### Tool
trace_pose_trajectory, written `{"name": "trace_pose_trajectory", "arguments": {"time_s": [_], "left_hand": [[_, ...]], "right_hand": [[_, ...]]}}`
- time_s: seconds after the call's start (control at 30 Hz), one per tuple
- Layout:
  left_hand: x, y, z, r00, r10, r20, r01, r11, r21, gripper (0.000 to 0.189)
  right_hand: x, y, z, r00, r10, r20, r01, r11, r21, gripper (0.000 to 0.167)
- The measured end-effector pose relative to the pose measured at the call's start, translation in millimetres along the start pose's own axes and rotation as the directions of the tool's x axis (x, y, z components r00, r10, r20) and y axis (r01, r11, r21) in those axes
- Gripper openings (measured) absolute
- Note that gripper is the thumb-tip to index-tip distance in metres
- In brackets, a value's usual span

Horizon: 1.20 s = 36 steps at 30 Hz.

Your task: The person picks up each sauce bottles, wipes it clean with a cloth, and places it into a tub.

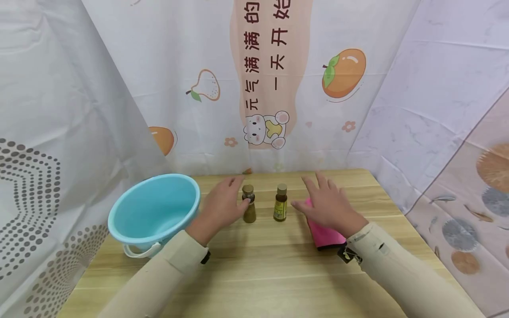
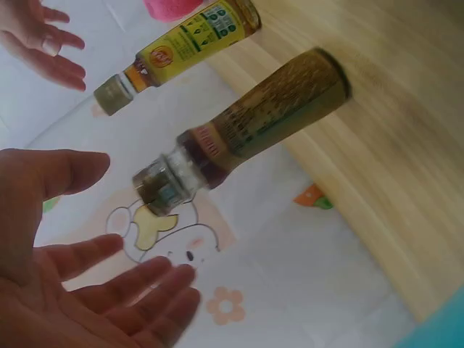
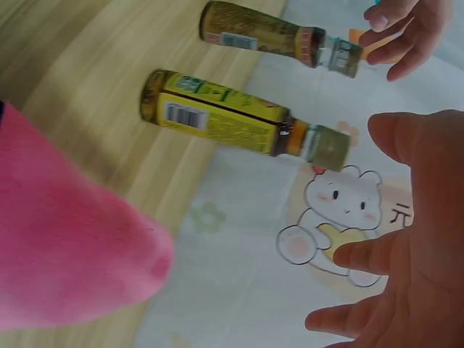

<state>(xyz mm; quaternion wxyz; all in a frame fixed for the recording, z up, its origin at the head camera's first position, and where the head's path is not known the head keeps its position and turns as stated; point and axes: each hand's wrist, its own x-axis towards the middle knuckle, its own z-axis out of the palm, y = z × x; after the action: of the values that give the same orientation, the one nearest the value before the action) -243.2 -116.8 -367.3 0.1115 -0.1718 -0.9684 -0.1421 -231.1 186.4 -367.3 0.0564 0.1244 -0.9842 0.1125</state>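
Note:
Two small glass bottles stand upright, side by side on the table. The left one, with a brown label and narrow neck [image 1: 249,214], is nearest to my left hand [image 1: 222,201]. In the left wrist view, that hand's thumb and fingers [image 2: 138,304] are spread near the bottle cap, with a gap between. The other bottle, yellow-labelled [image 3: 217,116], stands between the first bottle and my right hand [image 1: 328,205]. My right hand is spread and holds nothing visible. Below it lies a pink item with a black edge [image 1: 324,236], partly hidden by the hand.
A light blue bucket [image 1: 155,212] with a white handle [image 1: 142,252] stands at the table's left side. The wooden table [image 1: 254,282] ends at a printed curtain [image 1: 171,53] behind the bottles. More printed sheets hang on both sides.

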Motion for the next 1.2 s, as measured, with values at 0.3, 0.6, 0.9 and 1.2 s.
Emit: {"name": "trace_pose_trajectory", "arguments": {"time_s": [0.3, 0.6, 0.9, 1.2], "left_hand": [[3.0, -5.0, 19.2, 0.981, 0.063, -0.185, -0.084, 0.99, -0.113, 0.054], [1.3, -9.5, 39.6, 0.956, 0.098, -0.278, -0.14, 0.981, -0.135, 0.045], [2.0, -10.7, 52.9, 0.936, 0.113, -0.333, -0.172, 0.973, -0.154, 0.038], [4.6, -7.9, 57.4, 0.929, 0.084, -0.36, -0.169, 0.963, -0.209, 0.027]], "right_hand": [[-1.1, 17, 27, 0.999, 0.025, 0.037, -0.027, 0.998, 0.056, 0.098], [-0.9, 25, 49, 0.999, 0.042, 0.005, -0.042, 0.991, 0.129, 0.084], [-3.0, 33, 66, 0.993, 0.117, 0.034, -0.12, 0.985, 0.121, 0.082], [-7.1, 42, 83, 0.99, 0.134, 0.039, -0.138, 0.983, 0.121, 0.087]]}}
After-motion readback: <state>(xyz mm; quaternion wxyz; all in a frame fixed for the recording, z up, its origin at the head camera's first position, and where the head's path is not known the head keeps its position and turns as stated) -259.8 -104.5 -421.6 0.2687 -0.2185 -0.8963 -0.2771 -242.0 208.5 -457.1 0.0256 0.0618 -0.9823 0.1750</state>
